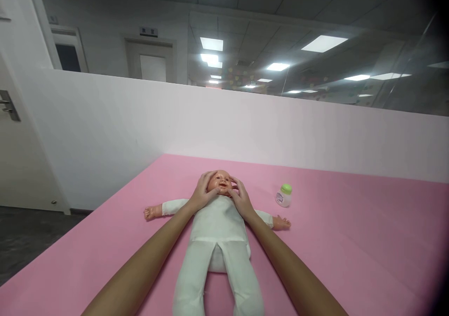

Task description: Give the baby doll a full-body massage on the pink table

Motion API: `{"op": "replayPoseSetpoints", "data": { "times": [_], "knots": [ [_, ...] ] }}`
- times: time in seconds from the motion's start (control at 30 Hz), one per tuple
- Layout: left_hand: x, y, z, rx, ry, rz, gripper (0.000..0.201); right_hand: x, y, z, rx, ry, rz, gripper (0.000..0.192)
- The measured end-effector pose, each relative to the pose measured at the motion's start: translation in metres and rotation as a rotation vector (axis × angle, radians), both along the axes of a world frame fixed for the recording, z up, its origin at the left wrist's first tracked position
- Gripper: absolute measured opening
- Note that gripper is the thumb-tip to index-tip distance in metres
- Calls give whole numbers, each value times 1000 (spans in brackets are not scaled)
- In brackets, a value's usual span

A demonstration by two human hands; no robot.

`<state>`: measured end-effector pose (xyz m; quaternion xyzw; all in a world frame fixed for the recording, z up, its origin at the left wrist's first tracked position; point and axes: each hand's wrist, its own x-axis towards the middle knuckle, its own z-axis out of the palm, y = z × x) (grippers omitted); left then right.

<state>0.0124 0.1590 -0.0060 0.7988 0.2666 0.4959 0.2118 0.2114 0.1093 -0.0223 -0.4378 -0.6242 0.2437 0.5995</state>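
Note:
A baby doll (217,231) in a white suit lies on its back on the pink mat (351,250), arms spread, head pointing away from me. My left hand (202,194) cups the left side of the doll's head, fingers over its temple. My right hand (240,198) rests against the right cheek, thumb near the mouth. Both hands touch the face without lifting it.
A small white bottle with a green cap (284,195) stands on the mat to the right of the doll's head. A white partition wall (245,124) rises behind the mat. A door with a handle (9,105) is at the far left.

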Motion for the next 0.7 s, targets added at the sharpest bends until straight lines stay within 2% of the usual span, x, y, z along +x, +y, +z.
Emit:
{"op": "replayPoseSetpoints", "data": {
  "times": [0.13, 0.33, 0.5, 0.7],
  "knots": [
    [0, 0, 0, -11, 2, 11, 62, 0, 0, 0, -6, -7, -1, 54],
    [1, -1, 1, -14, 2, 8, 59, 1, 1, -2, -3, -1, 1, 48],
    [1, 0, 0, -13, 9, 19, 66, 1, 1, -1, -12, -14, 5, 53],
    [1, 1, -1, -14, 4, 21, 60, 0, 1, 0, -27, 13, -1, 46]
  ]
}}
